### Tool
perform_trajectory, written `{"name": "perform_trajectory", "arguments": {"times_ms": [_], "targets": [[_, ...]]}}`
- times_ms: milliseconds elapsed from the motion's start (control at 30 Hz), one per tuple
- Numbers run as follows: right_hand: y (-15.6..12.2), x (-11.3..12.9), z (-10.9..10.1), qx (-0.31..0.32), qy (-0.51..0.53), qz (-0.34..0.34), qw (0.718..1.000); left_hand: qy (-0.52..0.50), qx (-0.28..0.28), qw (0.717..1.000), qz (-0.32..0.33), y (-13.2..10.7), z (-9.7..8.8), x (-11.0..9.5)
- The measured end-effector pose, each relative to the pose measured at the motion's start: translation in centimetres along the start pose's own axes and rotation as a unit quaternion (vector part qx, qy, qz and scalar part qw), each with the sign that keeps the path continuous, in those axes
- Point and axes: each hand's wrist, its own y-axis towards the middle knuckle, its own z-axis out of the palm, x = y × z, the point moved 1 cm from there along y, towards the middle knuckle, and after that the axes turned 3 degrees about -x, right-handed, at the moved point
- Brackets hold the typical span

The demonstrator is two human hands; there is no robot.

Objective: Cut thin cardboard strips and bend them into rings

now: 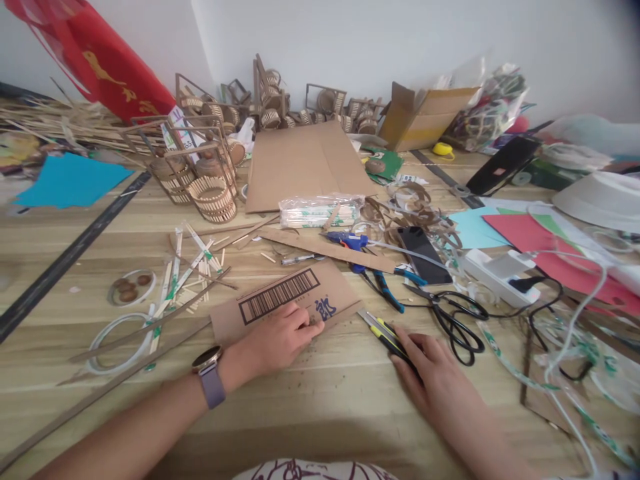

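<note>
The left hand [277, 337], a watch [207, 360] on its wrist, lay palm down with fingers curled on a printed cardboard piece [280, 293]; whether its fingertips pinched anything, I could not tell. The cardboard piece sat under and just beyond that hand, and a long brown strip [107, 380] ran along the forearm's left side up to its left edge. The right hand [440, 377] gripped 1 yellow-and-black cutter [387, 337], thumb and fingers closed around the handle, blade just beside the cardboard piece's right corner.

Beyond and left of the left hand were blue paper [75, 180], a white coil [93, 347], brown balls [129, 287], loose sticks [173, 267] and a round basket [213, 200]. Straight ahead of it lay a large cardboard sheet [305, 163] and a wrapped stick packet [320, 217].

Beyond the right hand lay a blue glue gun [345, 238], pliers [384, 290] and a phone [425, 257]. Black-handled scissors [453, 317] rested near its knuckles; farther right stood a white power strip [495, 280].
</note>
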Motion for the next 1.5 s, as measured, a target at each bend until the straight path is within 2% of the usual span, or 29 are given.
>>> {"name": "perform_trajectory", "arguments": {"times_ms": [933, 1333, 1500], "targets": [[0.7, 0.9, 0.7, 0.012, 0.006, 0.015, 1.0, -0.016, -0.021, 0.999, -0.021, 0.1, -0.2, -0.4], [0.7, 1.8, 0.7, 0.007, 0.035, 0.024, 0.999, -0.019, -0.025, 0.999, -0.025, 0.2, -0.2, -0.4], [0.6, 2.6, 1.0, -0.015, 0.03, 0.031, 0.999, -0.014, -0.02, 0.999, -0.034, 0.2, -0.1, -0.5]]}}
